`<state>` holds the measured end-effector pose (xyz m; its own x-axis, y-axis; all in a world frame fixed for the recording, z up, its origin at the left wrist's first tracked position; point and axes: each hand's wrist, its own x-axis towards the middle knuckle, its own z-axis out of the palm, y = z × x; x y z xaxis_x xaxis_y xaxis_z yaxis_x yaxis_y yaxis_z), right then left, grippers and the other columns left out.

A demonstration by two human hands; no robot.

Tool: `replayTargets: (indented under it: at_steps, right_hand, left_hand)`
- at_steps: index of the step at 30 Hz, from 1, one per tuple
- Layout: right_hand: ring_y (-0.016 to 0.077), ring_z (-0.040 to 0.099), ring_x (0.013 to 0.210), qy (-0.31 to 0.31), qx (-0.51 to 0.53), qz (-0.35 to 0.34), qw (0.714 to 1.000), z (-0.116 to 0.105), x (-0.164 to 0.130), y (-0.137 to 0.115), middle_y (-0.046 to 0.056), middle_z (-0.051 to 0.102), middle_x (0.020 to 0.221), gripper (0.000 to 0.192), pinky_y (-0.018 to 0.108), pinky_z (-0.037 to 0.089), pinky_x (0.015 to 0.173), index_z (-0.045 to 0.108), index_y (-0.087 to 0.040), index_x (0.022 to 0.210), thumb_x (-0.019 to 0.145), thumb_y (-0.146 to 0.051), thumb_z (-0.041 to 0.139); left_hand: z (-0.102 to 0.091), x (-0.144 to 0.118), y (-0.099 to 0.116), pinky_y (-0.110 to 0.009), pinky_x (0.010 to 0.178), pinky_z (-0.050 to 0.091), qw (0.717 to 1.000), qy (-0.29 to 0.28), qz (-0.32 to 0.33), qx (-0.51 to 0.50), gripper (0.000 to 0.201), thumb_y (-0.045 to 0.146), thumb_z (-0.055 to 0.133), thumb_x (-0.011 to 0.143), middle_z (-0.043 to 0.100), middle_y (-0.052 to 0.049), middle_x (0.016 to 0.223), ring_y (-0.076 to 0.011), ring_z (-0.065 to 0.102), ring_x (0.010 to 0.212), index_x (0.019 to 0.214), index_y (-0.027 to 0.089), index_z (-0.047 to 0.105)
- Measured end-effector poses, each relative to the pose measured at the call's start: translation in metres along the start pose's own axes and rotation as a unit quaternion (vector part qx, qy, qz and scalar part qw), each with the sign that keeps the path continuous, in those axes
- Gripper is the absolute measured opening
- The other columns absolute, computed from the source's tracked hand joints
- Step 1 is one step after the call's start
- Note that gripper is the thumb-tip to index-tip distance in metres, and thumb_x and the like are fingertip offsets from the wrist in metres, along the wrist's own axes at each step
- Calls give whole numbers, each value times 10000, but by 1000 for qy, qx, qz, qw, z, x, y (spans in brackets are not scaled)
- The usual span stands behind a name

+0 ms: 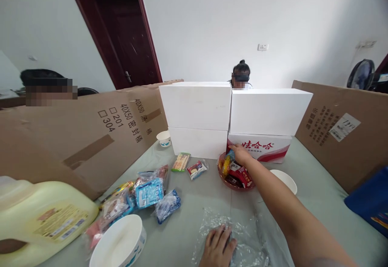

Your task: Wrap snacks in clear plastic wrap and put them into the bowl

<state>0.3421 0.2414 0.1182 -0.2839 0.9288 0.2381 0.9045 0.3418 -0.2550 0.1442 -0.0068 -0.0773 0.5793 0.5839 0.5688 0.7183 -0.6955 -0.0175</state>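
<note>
My right hand [241,155] reaches far forward over a dark red bowl [235,185] filled with snack packets. Its fingers close on a blue and yellow packet [229,157] at the bowl's far rim. My left hand [218,248] lies flat, fingers apart, on a crumpled clear plastic bag [247,238] at the near edge of the table. Loose snack packets [148,194] lie spread to the left of the bag.
White boxes [230,113] are stacked behind the bowl, with a person seated beyond them. Cardboard sheets [91,133] stand at the left and right [342,129]. A yellow jug [39,218], white paper bowls [119,242] [285,180] and a small cup [164,138] sit on the table.
</note>
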Motion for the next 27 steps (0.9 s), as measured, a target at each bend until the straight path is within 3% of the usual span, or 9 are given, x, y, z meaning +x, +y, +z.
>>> replayTargets:
  at_steps: [5, 7, 10, 12, 13, 16, 19, 23, 27]
  right_hand:
    - [212, 548, 1117, 52, 65, -38, 996, -8, -26, -32, 103, 595, 1197, 272, 409, 445, 959, 579, -155, 1174, 980, -268, 426]
    - [188, 546, 1103, 54, 93, -76, 991, -2, -71, -53, 93, 624, 1149, 316, 350, 431, 953, 598, -176, 1145, 991, -236, 328]
    - [151, 602, 873, -6, 128, -166, 978, 23, -161, -78, 32, 674, 891, 233, 286, 458, 841, 655, -219, 954, 939, -286, 433]
    - [187, 583, 996, -78, 140, -280, 946, 44, -216, -80, 50, 680, 988, 232, 377, 395, 968, 648, -229, 1035, 902, -322, 482]
    - [216, 540, 1125, -111, 130, -285, 943, 53, -237, -75, 64, 662, 1126, 308, 437, 329, 1044, 619, -243, 1150, 892, -370, 509]
    - [346, 267, 1393, -153, 50, -146, 976, 70, -269, -43, 129, 427, 1471, 659, 607, 173, 1099, 420, -239, 1426, 857, -550, 535]
    - [393, 128, 1435, -135, -10, -34, 990, 74, -274, -6, 117, 298, 1548, 737, 677, 130, 1079, 335, -268, 1478, 851, -618, 504]
    - [365, 169, 1436, -121, -34, -24, 992, 68, -282, 21, 90, 306, 1547, 685, 632, 196, 1093, 351, -293, 1469, 871, -595, 491]
    - [330, 306, 1396, -50, -9, -47, 998, 52, -306, 16, 110, 441, 1467, 550, 552, 302, 1093, 483, -243, 1395, 917, -516, 469]
  left_hand:
    - [-14, 5, 5, -425, 997, 381, 998, -29, -15, -55, 552, 616, 595, 808, 555, -71, 1367, -299, 503, 1229, 1235, 267, 582]
    - [-17, 6, 10, -477, 1011, 368, 995, -45, -46, -75, 554, 576, 629, 790, 530, -85, 1391, -325, 473, 1256, 1242, 259, 578]
    - [-26, 10, 17, -536, 1020, 357, 989, -75, -79, -97, 632, 488, 661, 764, 521, -93, 1402, -356, 440, 1289, 1337, 264, 516]
    - [-34, 13, 22, -583, 1041, 323, 985, -96, -104, -98, 717, 412, 663, 754, 489, -91, 1433, -379, 384, 1333, 1419, 276, 432]
    - [-38, 14, 23, -611, 1054, 293, 983, -108, -116, -96, 748, 392, 661, 753, 447, -87, 1466, -392, 339, 1362, 1444, 286, 395]
    - [-45, 14, 25, -697, 1052, 221, 974, -139, -156, -87, 805, 467, 695, 721, 306, -89, 1546, -453, 202, 1408, 1448, 306, 389]
    - [-47, 12, 13, -679, 1018, 293, 962, -129, -221, -93, 805, 523, 714, 701, 341, -145, 1518, -466, 227, 1395, 1414, 261, 448]
    - [-64, 20, -26, -507, 989, 431, 924, -90, -323, -186, 540, 442, 605, 812, 531, -169, 1358, -342, 474, 1272, 1284, 182, 573]
    - [-90, 27, -52, -377, 851, 514, 866, -42, -400, -296, 343, 408, 513, 837, 663, -109, 1089, -245, 628, 1011, 1043, 180, 664]
